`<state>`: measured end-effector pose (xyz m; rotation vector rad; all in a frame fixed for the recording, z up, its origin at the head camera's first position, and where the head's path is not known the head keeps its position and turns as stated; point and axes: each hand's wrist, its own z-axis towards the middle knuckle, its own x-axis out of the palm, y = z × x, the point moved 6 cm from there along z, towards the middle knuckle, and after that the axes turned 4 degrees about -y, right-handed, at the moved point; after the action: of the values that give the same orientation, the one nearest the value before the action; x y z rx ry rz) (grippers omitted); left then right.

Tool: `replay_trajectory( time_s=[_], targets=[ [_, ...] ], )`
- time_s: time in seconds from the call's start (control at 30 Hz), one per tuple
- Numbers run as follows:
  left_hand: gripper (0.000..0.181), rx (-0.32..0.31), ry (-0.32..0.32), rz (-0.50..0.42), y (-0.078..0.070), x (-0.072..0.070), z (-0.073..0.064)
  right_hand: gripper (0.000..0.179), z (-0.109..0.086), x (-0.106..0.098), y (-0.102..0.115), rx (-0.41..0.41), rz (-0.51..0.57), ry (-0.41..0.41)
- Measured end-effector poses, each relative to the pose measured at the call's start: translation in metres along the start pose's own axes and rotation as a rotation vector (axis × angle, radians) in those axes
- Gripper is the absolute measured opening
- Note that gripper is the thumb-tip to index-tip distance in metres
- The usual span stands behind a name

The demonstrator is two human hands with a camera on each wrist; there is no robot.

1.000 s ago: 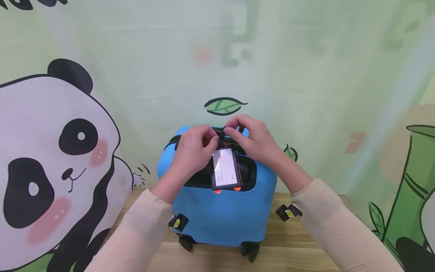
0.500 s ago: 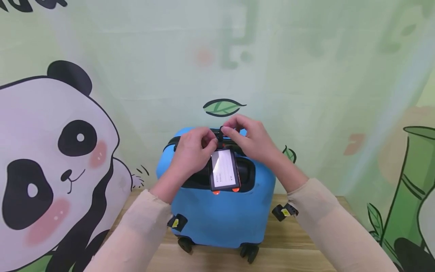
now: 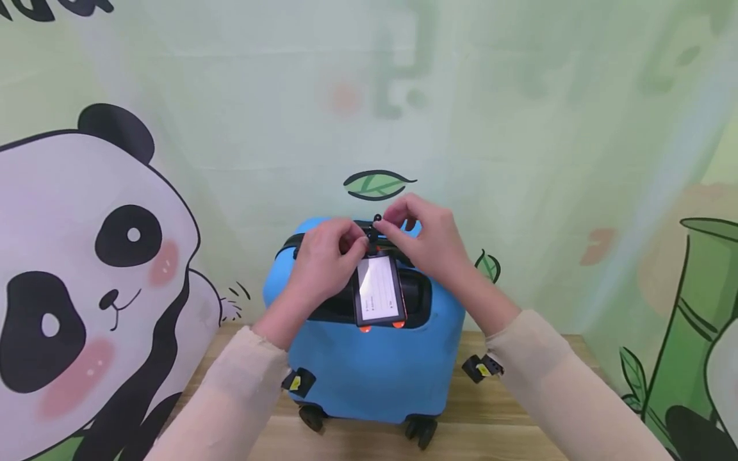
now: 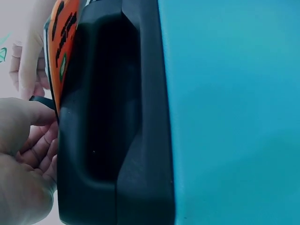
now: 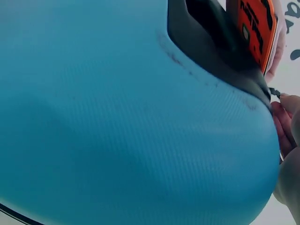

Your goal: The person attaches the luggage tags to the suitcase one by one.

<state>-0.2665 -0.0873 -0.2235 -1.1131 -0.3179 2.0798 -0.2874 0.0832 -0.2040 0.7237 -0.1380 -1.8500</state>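
Observation:
A blue suitcase (image 3: 369, 371) stands upright, and a luggage tag (image 3: 379, 291) with a black frame and white card hangs at its top by the dark recessed handle area. The tag's orange back (image 4: 63, 42) with black lettering shows in the left wrist view. My left hand (image 3: 325, 259) pinches the tag's black strap (image 4: 42, 100) between thumb and fingers, close above the tag. Just to the right, my right hand (image 3: 435, 243) pinches the strap's upper end between thumb and forefinger. Part of the strap is hidden by the fingers.
The suitcase's black wheels (image 3: 421, 430) rest on a wood-grain surface (image 3: 496, 435). Right behind it hangs a pale green backdrop (image 3: 259, 115) printed with a panda (image 3: 115, 256) and leaves. Small black devices (image 3: 483, 369) sit at both sleeve cuffs.
Both hands keep nearly the same place on the strap. Its black tip shows a little more at the right fingertips. The head view has shifted slightly.

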Motion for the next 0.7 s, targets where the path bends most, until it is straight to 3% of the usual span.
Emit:
replay_trajectory(
  time_s=[0.13, 0.27, 0.43, 0.7],
  targets=[
    [0.008, 0.052, -0.020, 0.004, -0.001, 0.004, -0.002, 0.019, -0.007, 0.000, 0.006, -0.095, -0.041, -0.003],
    [0.008, 0.061, -0.029, 0.004, -0.002, 0.008, -0.003, 0.017, -0.013, 0.002, 0.004, -0.100, -0.021, 0.007],
    [0.008, 0.041, -0.007, 0.002, -0.005, 0.010, 0.000, 0.015, -0.014, -0.001, -0.001, -0.057, 0.043, -0.007],
    [0.009, -0.046, 0.065, -0.004, -0.011, 0.012, 0.002, 0.018, -0.015, -0.008, -0.010, 0.079, 0.110, 0.020]
  ],
)
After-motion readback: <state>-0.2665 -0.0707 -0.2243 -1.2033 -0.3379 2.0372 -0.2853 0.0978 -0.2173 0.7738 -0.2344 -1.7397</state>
